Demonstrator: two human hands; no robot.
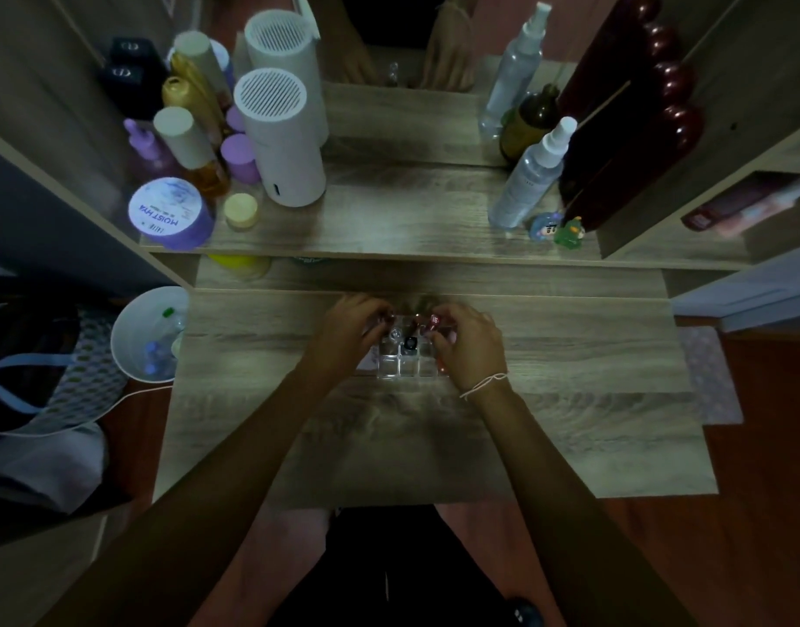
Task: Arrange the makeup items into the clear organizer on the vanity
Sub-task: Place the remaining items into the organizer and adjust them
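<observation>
A clear organizer (404, 366) with a grid of small compartments sits in the middle of the wooden vanity top (434, 445). A black-capped item (409, 343) stands in a middle compartment, and a clear round item (394, 333) stands to its left. My left hand (352, 330) rests on the organizer's left side, fingers curled around a small reddish item (385, 319). My right hand (468, 343) covers the right side, its fingers closed on a red makeup item (433, 323) over a back compartment. Both hands hide the organizer's outer columns.
The raised shelf (389, 228) behind holds a white cylindrical device (285, 142), a purple jar (169, 212), amber and lilac bottles at left, and a clear spray bottle (531, 176) with small figurines (556, 228) at right. A mirror stands behind. A white bin (147, 334) is left of the vanity.
</observation>
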